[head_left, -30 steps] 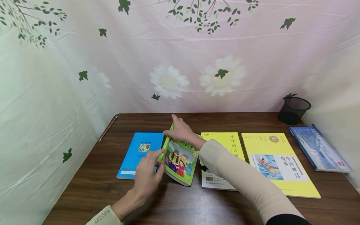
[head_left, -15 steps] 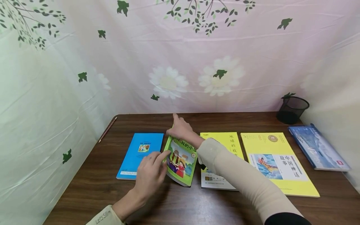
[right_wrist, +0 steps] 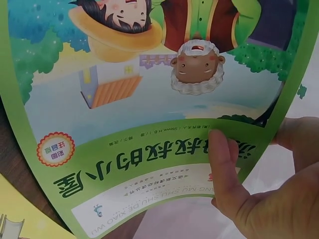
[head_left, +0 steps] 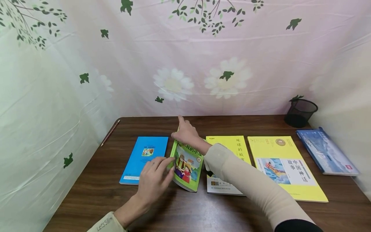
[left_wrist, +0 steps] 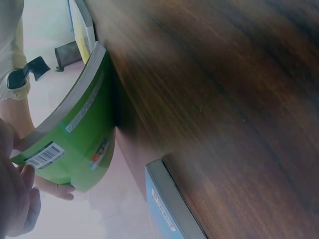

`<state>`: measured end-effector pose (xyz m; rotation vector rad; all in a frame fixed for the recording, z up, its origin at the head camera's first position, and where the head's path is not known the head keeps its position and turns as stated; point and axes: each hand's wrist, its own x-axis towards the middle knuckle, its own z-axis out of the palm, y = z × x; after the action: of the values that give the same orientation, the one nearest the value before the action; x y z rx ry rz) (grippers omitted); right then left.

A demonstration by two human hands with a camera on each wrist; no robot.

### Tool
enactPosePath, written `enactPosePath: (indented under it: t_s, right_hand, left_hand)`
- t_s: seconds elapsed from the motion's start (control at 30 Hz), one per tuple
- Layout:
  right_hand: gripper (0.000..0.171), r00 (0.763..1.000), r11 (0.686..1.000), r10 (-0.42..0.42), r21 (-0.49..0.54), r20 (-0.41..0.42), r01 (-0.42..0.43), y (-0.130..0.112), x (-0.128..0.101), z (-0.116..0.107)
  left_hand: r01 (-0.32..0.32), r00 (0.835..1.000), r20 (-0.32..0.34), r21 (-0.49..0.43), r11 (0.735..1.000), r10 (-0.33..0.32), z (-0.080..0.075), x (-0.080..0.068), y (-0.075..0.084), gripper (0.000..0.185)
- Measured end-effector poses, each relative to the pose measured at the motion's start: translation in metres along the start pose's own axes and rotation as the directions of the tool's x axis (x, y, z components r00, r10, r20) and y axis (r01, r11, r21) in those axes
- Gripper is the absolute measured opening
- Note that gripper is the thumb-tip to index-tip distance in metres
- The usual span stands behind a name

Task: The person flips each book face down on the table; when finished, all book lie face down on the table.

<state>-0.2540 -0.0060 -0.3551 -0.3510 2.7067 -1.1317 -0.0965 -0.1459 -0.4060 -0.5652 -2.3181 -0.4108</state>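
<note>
The left hand is gripping a green illustrated paperback by its left edge, the right hand pinching its top; it is tilting over the brown wooden worktop.

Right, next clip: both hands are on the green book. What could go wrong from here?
The green book is bowed between the left hand and right hand, so its cover might crease or slip free. The blue book lies close to its left, so a lowered edge could catch on it. The right sleeve crosses over the yellow book beside it and might brush that askew.
</note>
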Motion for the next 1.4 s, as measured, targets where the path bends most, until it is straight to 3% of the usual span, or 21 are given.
enactPosePath:
  t_s: [0.2, 0.67, 0.83, 0.93, 1.03, 1.13, 1.2, 1.3, 1.4]
  right_hand:
    - [0.086, 1.000, 0.999, -0.018, 0.032, -0.005, 0.018, -0.004, -0.007, -0.004]
    - [0.084, 0.997, 0.986, -0.065, 0.156, 0.033, 0.059, -0.003, -0.020, -0.017]
    - [0.084, 0.996, 0.979, -0.081, 0.191, 0.036, 0.073, 0.001, -0.023, -0.021]
    - [0.085, 0.995, 0.973, -0.093, 0.216, 0.031, 0.085, 0.004, -0.023, -0.024]
    - [0.084, 0.994, 0.964, -0.110, 0.245, 0.026, 0.101, 0.007, -0.023, -0.027]
    - [0.084, 0.992, 0.956, -0.122, 0.273, 0.027, 0.110, 0.010, -0.023, -0.031]
    - [0.084, 0.991, 0.952, -0.128, 0.285, 0.027, 0.115, 0.012, -0.024, -0.033]
    - [0.084, 0.992, 0.949, -0.124, 0.295, 0.021, 0.112, 0.014, -0.025, -0.036]
    - [0.084, 0.992, 0.946, -0.120, 0.307, 0.023, 0.108, 0.016, -0.027, -0.039]
  left_hand:
    - [-0.035, 0.999, -0.019, -0.017, 0.999, 0.034, 0.000, 0.000, -0.001, 0.026]
    - [-0.108, 0.994, -0.040, -0.089, 0.990, 0.105, 0.002, 0.000, 0.002, 0.030]
    - [-0.129, 0.992, -0.018, -0.139, 0.982, 0.128, 0.004, 0.000, 0.003, 0.029]
    - [-0.065, 0.997, 0.027, -0.227, 0.972, 0.073, 0.003, -0.001, 0.003, 0.030]
    - [0.086, 0.993, 0.101, -0.351, 0.932, -0.054, 0.003, -0.001, 0.003, 0.031]
    - [0.281, 0.956, 0.199, -0.427, 0.860, -0.213, 0.003, 0.000, 0.001, 0.029]
    - [0.411, 0.907, 0.284, -0.435, 0.801, -0.311, 0.003, 0.001, 0.001, 0.027]
    - [0.576, 0.806, 0.433, -0.415, 0.704, -0.404, 0.004, 0.003, 0.002, 0.028]
    - [0.696, 0.694, 0.581, -0.387, 0.605, -0.425, 0.008, 0.004, 0.002, 0.035]
